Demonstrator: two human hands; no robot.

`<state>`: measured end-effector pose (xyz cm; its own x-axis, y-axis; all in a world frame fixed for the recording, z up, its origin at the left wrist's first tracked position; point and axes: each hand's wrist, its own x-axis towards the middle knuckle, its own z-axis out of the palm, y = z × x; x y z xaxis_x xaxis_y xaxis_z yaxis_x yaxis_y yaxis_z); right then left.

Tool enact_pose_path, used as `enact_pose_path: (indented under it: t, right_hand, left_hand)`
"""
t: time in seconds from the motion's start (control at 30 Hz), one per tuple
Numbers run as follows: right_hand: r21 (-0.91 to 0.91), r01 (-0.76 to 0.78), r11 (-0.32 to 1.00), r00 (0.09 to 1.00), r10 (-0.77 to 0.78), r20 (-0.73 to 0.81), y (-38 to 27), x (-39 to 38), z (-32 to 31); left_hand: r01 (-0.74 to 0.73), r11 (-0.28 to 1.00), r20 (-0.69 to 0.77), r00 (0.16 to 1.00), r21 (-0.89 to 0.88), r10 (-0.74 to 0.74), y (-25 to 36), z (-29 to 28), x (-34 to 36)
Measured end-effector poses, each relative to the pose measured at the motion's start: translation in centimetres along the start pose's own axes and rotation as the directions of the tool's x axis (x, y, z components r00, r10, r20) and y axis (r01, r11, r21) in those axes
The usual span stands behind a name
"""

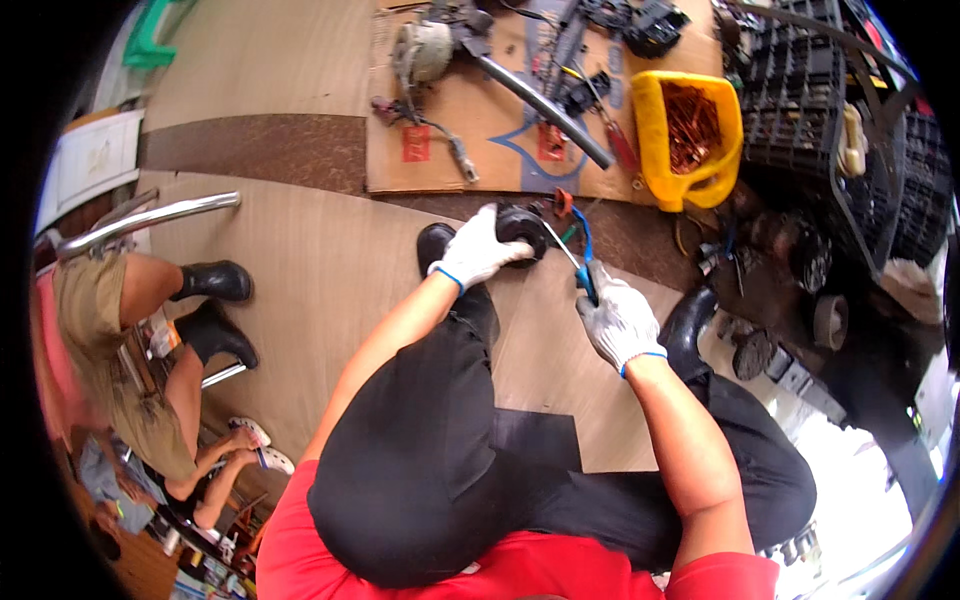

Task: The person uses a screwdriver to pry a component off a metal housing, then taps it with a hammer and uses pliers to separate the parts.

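Note:
My left hand (474,250), in a white knit glove with a blue cuff edge, grips a black round ring-like part (519,238) low over the floor, beside my boot. My right hand (620,318), gloved the same way, is closed around the blue handle of a screwdriver (586,281). Its thin metal shaft slants up and left toward the black part; whether the tip touches it I cannot tell. Just beyond the screwdriver, a blue cable (585,232) runs to a small orange-red piece (564,203). My fingertips on the black part are partly hidden.
A cardboard sheet (470,100) ahead bears a motor-like part (425,52), a metal tube (545,105) and loose parts. At its right stands a cut yellow jug (648,130) holding copper-coloured pieces. Black crates (795,85) and scrap crowd the right. Other people sit at left.

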<state>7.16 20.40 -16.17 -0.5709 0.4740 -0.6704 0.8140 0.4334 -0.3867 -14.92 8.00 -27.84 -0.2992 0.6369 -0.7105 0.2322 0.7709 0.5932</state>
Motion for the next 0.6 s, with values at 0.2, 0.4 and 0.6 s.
enact_pose_path:
  t: [0.2, 0.4, 0.6]
  right_hand:
    - [-0.117, 0.017, 0.993, 1.0, -0.019, -0.019, -1.0, 1.0, 0.1]
    - [-0.218, -0.02, 0.976, 1.0, 0.018, -0.009, -2.5, 0.9, -0.7]
    - [-0.265, 0.009, 0.964, 1.0, -0.007, 0.007, -2.7, 0.7, -0.7]
  left_hand:
    - [-0.148, 0.988, -0.066, 0.987, -0.049, 0.145, 0.5, -0.1, -0.8]
    - [-0.201, 0.978, -0.141, 0.971, -0.056, 0.191, -1.4, 1.5, 0.4]
    - [-0.147, 0.989, -0.172, 0.975, -0.012, 0.143, -1.8, 2.1, 0.4]
